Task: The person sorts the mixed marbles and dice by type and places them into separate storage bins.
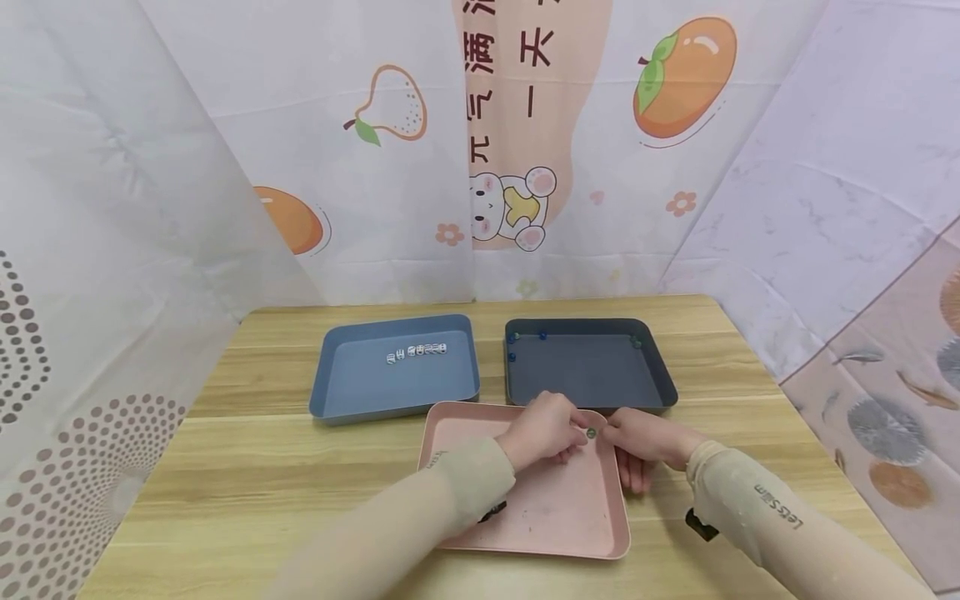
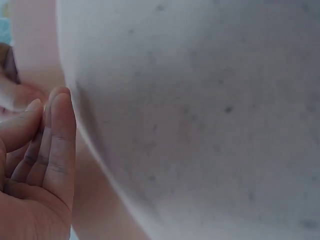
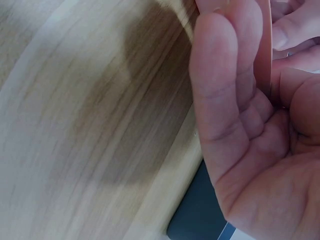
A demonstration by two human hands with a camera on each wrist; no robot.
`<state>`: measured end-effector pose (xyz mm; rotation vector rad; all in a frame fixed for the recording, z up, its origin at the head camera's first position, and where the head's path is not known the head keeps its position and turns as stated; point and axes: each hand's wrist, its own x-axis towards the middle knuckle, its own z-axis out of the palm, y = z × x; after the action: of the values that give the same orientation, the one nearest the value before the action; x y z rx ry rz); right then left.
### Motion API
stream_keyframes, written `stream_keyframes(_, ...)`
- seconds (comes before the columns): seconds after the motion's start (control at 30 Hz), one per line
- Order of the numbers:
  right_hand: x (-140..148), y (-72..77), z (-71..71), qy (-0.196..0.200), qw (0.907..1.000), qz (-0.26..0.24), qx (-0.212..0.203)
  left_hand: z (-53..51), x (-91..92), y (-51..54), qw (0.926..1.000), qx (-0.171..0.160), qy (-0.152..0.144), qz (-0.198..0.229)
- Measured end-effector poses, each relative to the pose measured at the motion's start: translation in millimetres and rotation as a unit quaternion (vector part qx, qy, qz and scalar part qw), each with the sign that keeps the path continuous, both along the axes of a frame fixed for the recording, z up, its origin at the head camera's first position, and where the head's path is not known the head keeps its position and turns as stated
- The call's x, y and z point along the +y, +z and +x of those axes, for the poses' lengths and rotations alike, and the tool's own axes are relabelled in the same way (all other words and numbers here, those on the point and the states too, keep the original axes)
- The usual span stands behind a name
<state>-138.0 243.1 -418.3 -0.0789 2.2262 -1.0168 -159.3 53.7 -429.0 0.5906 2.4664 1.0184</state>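
Note:
Over the pink tray [image 1: 525, 533], my left hand [image 1: 542, 429] reaches toward the far right corner with thumb and fingertips close together. Right beside those fingertips is a small green marble [image 1: 592, 432]; whether they pinch it is unclear. At the same corner my right hand [image 1: 645, 437] grips the tray's right wall, its fingers [image 3: 215, 55] on the outer side. Part of the tray wall [image 3: 265, 45] shows between fingers and palm in the right wrist view. The left wrist view has the left hand [image 2: 40, 170] at its left edge, above the speckled tray floor.
A dark blue tray [image 1: 585, 375] just beyond holds several marbles [image 1: 512, 357] near its walls. To its left stands a lighter blue tray [image 1: 360, 383] with a row of small white patterned pieces [image 1: 427, 349]. All stand on a wooden table [image 1: 247, 467], with printed curtains behind.

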Motion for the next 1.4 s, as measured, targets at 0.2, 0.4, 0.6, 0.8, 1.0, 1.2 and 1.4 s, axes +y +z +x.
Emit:
stream_keyframes(0.2,1,0.2,0.0,0.007,1.0,0.001,0.004,0.8,6.9,-8.5,0.9997,0.009,0.009,-0.019)
stream_keyframes(0.4,2,0.4,0.4,0.006,1.0,0.002,0.002,-1.8,12.9,-13.5,0.9959,0.056,0.002,-0.07)
stream_keyframes(0.6,2,-0.2,-1.2,0.004,0.9999,0.007,0.006,-4.4,20.0,-19.0,0.9865,0.117,-0.018,-0.113)
stream_keyframes(0.8,1,-1.7,-1.4,0.007,1.0,0.0,0.004,-4.4,24.2,-22.7,0.9794,0.15,-0.021,-0.133)
stream_keyframes(1.0,1,-1.9,-1.2,0.004,1.0,0.002,-0.001,-4.9,18.3,-18.3,0.992,0.092,-0.023,-0.083)
stream_keyframes(1.2,2,-2.9,-1.6,0.005,1.0,-0.006,0.005,-11.0,5.6,-2.0,0.9954,0.074,-0.022,-0.056)
stream_keyframes(1.4,2,-4.0,-1.9,0.006,0.9998,-0.018,0.002,-32.9,-11.1,11.7,0.9981,0.06,-0.007,-0.012)
